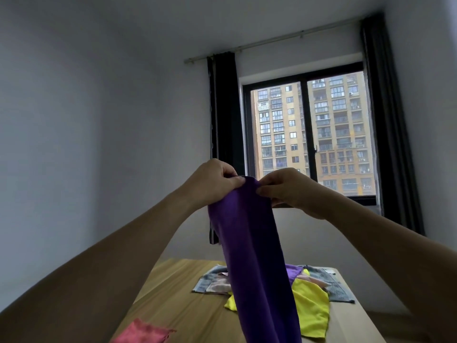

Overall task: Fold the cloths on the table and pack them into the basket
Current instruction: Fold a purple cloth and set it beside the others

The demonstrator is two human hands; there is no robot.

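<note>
Currently pink cloth (144,331) nearest on worktop (188,310), yellow cloth (311,308) farther back. Both arms raised, extended forward. Left hand (210,180) and right hand (289,188) close together, each grip pinching the top edge of purple cloth (249,243), which hangs down over the worktop. Window (309,134) behind.

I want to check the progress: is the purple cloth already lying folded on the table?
No, both the left hand and right hand pinch the purple cloth at its top, so it hangs above the table.
</note>
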